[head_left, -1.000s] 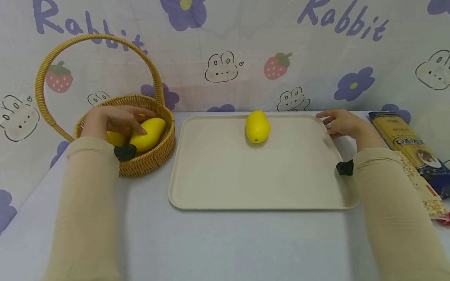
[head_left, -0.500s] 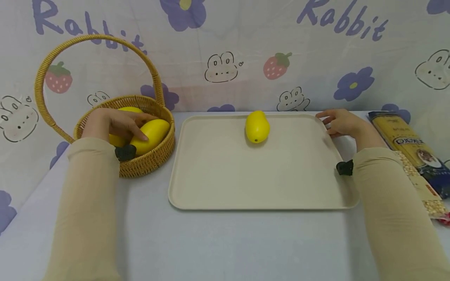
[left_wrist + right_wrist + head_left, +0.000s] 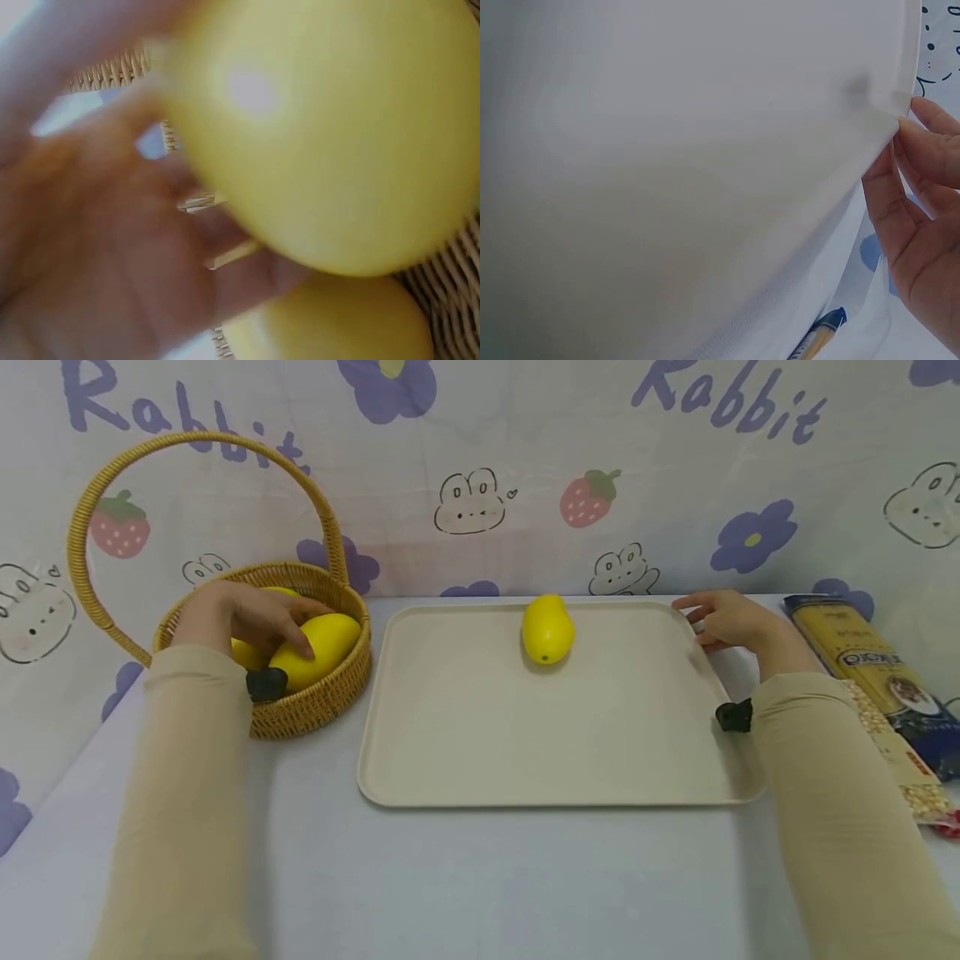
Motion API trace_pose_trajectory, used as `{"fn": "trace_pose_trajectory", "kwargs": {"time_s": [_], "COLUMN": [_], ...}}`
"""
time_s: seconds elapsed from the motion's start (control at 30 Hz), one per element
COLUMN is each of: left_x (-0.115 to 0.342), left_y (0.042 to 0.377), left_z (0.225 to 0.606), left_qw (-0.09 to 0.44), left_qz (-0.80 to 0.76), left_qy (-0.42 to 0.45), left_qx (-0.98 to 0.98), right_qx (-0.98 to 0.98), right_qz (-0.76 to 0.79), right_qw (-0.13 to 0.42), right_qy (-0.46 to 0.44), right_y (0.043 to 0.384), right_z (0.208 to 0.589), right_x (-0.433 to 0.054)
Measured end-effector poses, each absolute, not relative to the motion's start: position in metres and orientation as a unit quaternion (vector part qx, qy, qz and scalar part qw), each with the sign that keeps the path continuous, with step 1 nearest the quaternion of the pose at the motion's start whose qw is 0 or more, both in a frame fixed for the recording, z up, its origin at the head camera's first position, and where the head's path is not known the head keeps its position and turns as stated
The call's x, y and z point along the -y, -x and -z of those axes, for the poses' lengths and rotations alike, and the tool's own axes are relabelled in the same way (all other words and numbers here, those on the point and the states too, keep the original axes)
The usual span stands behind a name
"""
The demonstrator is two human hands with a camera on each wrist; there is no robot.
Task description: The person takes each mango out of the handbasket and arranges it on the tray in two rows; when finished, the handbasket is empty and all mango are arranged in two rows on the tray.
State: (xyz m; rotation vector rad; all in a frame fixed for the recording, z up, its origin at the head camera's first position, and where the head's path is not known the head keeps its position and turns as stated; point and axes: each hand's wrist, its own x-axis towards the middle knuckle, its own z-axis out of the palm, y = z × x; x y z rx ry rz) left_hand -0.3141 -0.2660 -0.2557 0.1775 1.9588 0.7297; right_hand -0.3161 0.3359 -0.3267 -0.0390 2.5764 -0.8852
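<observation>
In the head view my left hand (image 3: 251, 614) reaches into the wicker basket (image 3: 300, 714) on the left and grips a smooth yellow mango (image 3: 322, 647), its thumb across the near side. The left wrist view shows the fingers (image 3: 244, 281) curving under that same mango (image 3: 330, 142). More yellow fruit (image 3: 345, 322) lies beneath and behind it, partly hidden. My right hand (image 3: 727, 618) is at the far right corner of the beige tray (image 3: 562, 797), thumb and fingers pinching the rim (image 3: 889, 135). Near the tray's back edge lies another yellow mango (image 3: 548, 631).
The basket's tall handle (image 3: 202, 437) arches over my left hand. To the right of the tray lie a gold and blue pasta packet (image 3: 877, 660) and a bag of pale grains (image 3: 892, 739). A printed cloth (image 3: 525, 443) hangs right behind the table.
My left hand has settled around the mango, which shifted slightly to the right inside the basket. The right hand and the tray have stayed put.
</observation>
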Motion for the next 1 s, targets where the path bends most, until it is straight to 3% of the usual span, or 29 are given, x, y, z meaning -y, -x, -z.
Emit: {"fn": "trace_pose_trajectory", "kwargs": {"time_s": [0.17,0.47,1.0], "left_x": [0.274,0.259,0.193], "left_y": [0.307,0.295,0.284], "left_z": [0.237,0.209,0.196], "left_qw": [0.427,0.351,0.264], "left_qz": [-0.322,-0.387,-0.444], "left_qy": [-0.106,-0.172,-0.253], "left_qx": [-0.838,-0.836,-0.818], "right_qx": [-0.926,-0.923,-0.925], "right_qz": [0.319,0.325,0.321], "right_qw": [0.203,0.207,0.205], "right_qy": [0.015,0.01,0.006], "right_y": [0.317,0.316,0.313], "right_z": [0.324,0.324,0.327], "right_x": [-0.334,-0.334,-0.333]}}
